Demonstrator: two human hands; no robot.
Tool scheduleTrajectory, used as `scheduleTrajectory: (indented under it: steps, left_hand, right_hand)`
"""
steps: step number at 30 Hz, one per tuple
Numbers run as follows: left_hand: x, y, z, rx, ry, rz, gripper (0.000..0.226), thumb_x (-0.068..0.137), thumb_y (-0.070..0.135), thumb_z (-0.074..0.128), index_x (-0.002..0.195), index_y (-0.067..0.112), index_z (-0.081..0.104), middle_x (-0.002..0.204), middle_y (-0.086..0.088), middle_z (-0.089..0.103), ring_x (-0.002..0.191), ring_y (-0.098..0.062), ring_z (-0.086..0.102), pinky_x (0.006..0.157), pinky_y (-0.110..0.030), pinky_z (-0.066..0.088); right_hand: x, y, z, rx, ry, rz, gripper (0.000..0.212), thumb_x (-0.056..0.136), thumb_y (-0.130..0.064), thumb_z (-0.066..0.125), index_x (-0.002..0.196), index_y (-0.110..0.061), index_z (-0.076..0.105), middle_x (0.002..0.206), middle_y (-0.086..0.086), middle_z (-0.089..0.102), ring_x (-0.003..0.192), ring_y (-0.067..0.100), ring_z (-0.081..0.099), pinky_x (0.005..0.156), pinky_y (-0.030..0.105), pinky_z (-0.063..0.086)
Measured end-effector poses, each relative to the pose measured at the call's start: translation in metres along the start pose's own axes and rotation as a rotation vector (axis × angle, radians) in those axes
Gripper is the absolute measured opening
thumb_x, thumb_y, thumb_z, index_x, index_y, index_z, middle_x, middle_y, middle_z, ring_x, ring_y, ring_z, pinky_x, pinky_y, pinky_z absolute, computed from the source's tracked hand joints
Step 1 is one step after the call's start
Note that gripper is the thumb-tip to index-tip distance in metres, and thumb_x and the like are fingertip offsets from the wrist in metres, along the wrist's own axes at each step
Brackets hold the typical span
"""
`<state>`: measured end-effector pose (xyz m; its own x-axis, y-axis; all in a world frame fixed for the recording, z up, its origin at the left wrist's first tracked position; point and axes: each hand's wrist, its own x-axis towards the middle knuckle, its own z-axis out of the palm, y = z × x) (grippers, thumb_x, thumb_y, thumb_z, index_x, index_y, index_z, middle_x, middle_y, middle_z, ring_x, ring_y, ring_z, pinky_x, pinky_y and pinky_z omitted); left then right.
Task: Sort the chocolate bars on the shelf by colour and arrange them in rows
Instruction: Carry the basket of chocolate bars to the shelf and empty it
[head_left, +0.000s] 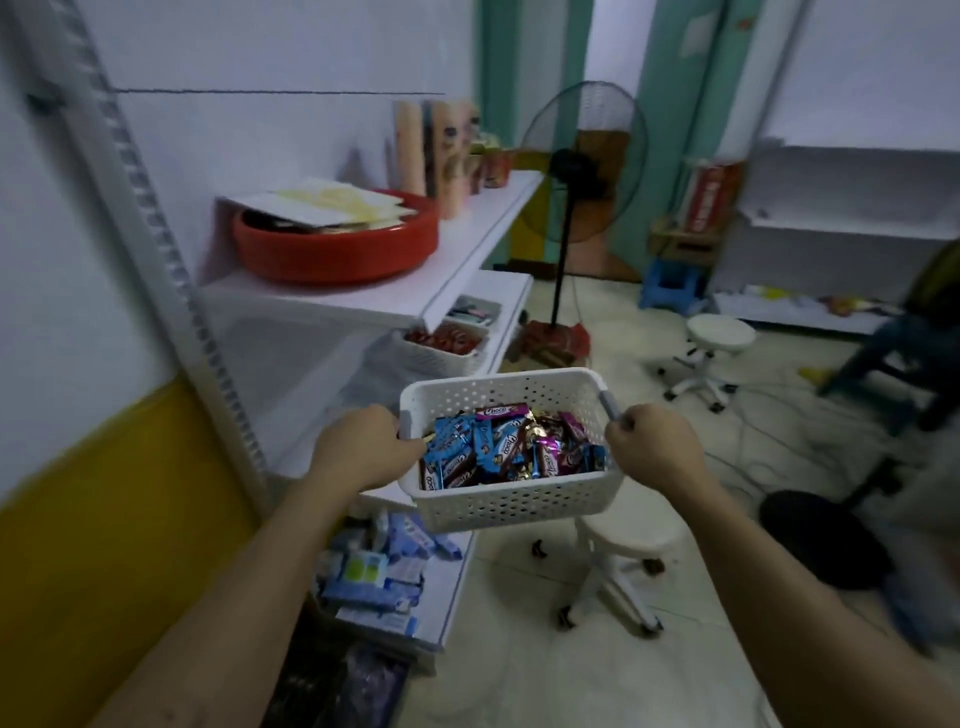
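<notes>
A white perforated plastic basket (519, 501) hangs in the air in front of me, just off the edge of the white shelf unit (467, 244). It is full of mixed chocolate bars (509, 452) in blue, brown and purple wrappers, lying in a jumble. My left hand (363, 449) grips the basket's left handle. My right hand (652, 449) is closed around the grey right handle. Both arms reach forward from the bottom of the frame.
A red bowl (337, 249) with papers sits on the upper shelf, cups behind it. Small baskets (441, 348) stand on the middle shelf; blue boxes (374, 571) lie on the lowest. White stools (623, 540), a standing fan (576, 171) and cables occupy the floor.
</notes>
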<state>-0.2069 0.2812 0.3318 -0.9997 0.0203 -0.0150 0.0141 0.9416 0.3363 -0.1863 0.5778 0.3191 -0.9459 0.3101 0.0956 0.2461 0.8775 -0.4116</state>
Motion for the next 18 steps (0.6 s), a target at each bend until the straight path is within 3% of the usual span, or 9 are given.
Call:
scheduleTrajectory:
  steps: [3,8,10,14,18]
  left_hand:
    - [0.018,0.077,0.029,-0.009,-0.088,0.088,0.049,0.084,0.041,0.059,0.052,0.015,0.031,0.046,-0.001,0.03,0.045,-0.019,0.031,0.049,-0.027,0.025]
    - [0.032,0.209,0.073,-0.044,-0.153,0.22,0.038,0.084,0.043,0.057,0.063,0.013,0.048,0.06,-0.005,0.056,0.054,-0.021,0.052,0.052,-0.028,0.042]
    - [0.037,0.254,0.088,-0.045,-0.145,0.269,0.035,0.086,0.043,0.055,0.069,0.012,0.049,0.067,-0.005,0.055,0.059,-0.021,0.054,0.052,-0.026,0.04]
    - [0.048,0.328,0.111,-0.027,-0.155,0.371,0.041,0.087,0.041,0.054,0.059,0.015,0.042,0.059,-0.002,0.046,0.055,-0.02,0.044,0.051,-0.027,0.031]
    - [0.066,0.385,0.128,-0.04,-0.175,0.451,0.039,0.085,0.04,0.054,0.057,0.015,0.043,0.059,-0.004,0.049,0.055,-0.021,0.046,0.051,-0.027,0.031]
  right_hand:
    - [0.006,0.077,-0.031,0.025,0.03,0.112,0.028,0.091,-0.03,0.051,0.083,-0.008,0.067,0.072,0.007,0.064,0.067,0.024,0.061,0.063,0.035,0.053]
    - [0.011,0.195,-0.085,-0.004,0.091,0.243,0.03,0.092,-0.03,0.05,0.078,-0.007,0.064,0.07,0.007,0.061,0.065,0.023,0.057,0.052,0.028,0.04]
    - [0.012,0.232,-0.103,-0.014,0.124,0.292,0.032,0.092,-0.031,0.05,0.076,-0.007,0.064,0.068,0.006,0.06,0.062,0.022,0.055,0.05,0.027,0.038]
    - [0.017,0.29,-0.135,-0.014,0.188,0.37,0.037,0.091,-0.03,0.052,0.07,-0.002,0.065,0.065,0.012,0.063,0.059,0.027,0.058,0.052,0.033,0.045]
    - [0.031,0.333,-0.156,0.025,0.255,0.454,0.038,0.09,-0.032,0.053,0.07,-0.003,0.065,0.064,0.014,0.065,0.055,0.024,0.058,0.053,0.038,0.051]
